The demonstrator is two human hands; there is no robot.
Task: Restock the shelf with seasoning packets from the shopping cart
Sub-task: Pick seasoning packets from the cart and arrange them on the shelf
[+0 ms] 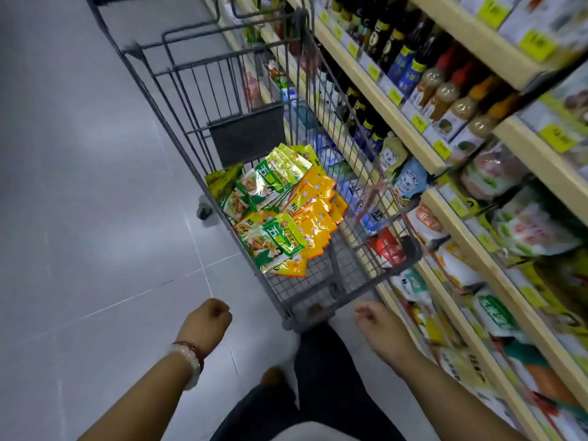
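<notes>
Left hand (208,323) is balled up, holding nothing; right hand (378,329) hangs loose, fingers relaxed, also with nothing in it. Both are just short of the cart (197,167), where the packets (280,211) sit piled. Shelf (451,224) runs alongside on the right, crammed with bottles (410,58) and bags.

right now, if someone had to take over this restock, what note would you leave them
Left hand: fingers curled into a fist, holding nothing, beside the cart's near end.
Right hand: empty, fingers loosely curled, just below the cart's near edge.
Seasoning packets: a pile of green and orange ones lies in the shopping cart, none in hand.
Shelf: runs along the right of the cart, stocked with bottles and bags.
Done: cart is parked by the shelf.
Left: pick packets out of the cart and place them on the shelf; the pictures do not show which slot they belong in.
</notes>
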